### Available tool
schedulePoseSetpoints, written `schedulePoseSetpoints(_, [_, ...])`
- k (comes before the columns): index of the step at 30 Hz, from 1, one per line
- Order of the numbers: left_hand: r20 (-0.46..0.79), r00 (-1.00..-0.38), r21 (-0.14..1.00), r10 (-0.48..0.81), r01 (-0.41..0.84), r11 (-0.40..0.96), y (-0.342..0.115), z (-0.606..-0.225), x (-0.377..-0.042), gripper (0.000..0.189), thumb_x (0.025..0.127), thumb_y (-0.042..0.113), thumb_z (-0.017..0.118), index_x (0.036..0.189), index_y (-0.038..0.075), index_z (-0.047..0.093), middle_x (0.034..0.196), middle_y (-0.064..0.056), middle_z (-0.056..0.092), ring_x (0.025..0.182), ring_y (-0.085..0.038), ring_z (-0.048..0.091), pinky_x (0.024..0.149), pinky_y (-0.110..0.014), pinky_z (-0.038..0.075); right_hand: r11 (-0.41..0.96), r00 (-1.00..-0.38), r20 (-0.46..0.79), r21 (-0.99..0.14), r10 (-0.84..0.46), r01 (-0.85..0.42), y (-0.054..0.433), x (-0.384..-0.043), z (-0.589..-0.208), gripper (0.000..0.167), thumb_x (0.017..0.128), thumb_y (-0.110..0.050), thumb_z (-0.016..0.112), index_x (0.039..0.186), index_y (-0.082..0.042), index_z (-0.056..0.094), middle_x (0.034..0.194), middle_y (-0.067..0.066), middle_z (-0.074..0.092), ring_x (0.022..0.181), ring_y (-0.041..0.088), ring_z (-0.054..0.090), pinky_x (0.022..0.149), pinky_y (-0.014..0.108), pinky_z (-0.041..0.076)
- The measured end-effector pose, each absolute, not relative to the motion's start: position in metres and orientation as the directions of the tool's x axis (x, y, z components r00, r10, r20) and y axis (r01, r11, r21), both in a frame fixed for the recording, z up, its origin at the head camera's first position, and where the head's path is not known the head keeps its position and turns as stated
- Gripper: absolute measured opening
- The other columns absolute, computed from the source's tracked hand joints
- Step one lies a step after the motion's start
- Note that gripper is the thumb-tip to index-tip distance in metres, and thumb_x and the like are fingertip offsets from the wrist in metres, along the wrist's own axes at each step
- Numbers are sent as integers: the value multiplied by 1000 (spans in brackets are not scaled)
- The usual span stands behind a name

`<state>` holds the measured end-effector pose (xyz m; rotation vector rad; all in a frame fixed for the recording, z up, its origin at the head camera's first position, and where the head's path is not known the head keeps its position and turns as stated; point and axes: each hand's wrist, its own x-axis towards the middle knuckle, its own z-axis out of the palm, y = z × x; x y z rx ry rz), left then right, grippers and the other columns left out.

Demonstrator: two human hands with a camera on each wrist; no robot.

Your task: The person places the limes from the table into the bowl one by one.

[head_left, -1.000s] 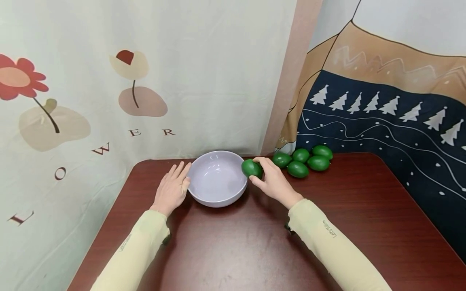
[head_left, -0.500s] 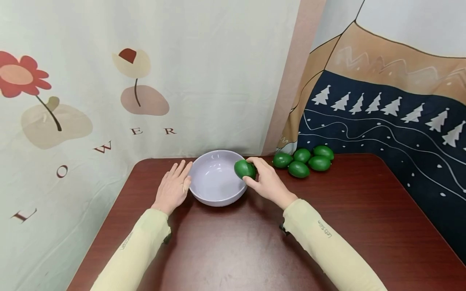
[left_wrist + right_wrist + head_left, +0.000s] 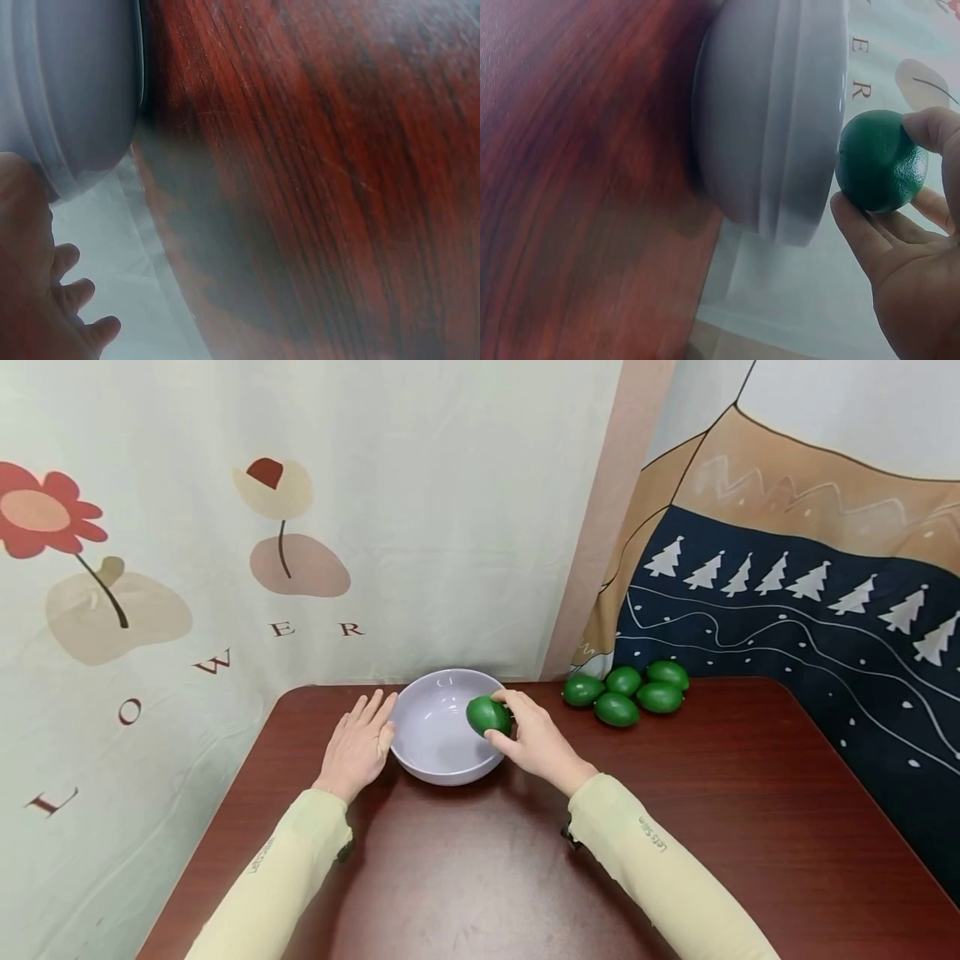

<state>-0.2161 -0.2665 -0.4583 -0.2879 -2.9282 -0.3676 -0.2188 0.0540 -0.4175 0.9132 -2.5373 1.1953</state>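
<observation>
Green lime (image 3: 486,716) is pinched between the thumb and fingers of your right hand (image 3: 542,743), above the right part of the lavender bowl (image 3: 435,739) near mid-frame; your left hand (image 3: 356,748), fingers straight and slightly spread, is at the bowl's left rim; five more limes (image 3: 617,709) cluster right of centre on the reddish-brown table (image 3: 450,868); a flower-print curtain (image 3: 450,527) hangs behind, upper left.

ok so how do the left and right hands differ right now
The left hand holds nothing, while the right hand grips a green fruit. The left hand is stretched out flat; the right hand is curved round the fruit. The left hand is at the left side of the bowl, the right hand at its right. Both emerge from pale sleeves.
</observation>
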Motion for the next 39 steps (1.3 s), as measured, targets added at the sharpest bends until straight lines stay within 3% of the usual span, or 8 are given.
schedulePoseSetpoints(12, [194,-967,225,168,210,951,-266,-457,-215,54,113,32,29,164,13,31,168,-18,29,156,-42,20,124,-62,20,482,-807,337,-667,-484,-568,40,-212,-422,47,93,-15,74,134,-4,56,129,13,62,104,24,64,89,38,58])
schedulePoseSetpoints(39, [182,-970,225,160,199,954,-264,-455,-215,54,113,31,30,164,14,31,168,-17,29,157,-41,19,124,-63,23,503,-716,288,-550,-636,-667,17,-215,-426,41,94,-20,75,128,-1,61,125,11,68,112,22,64,99,36,54])
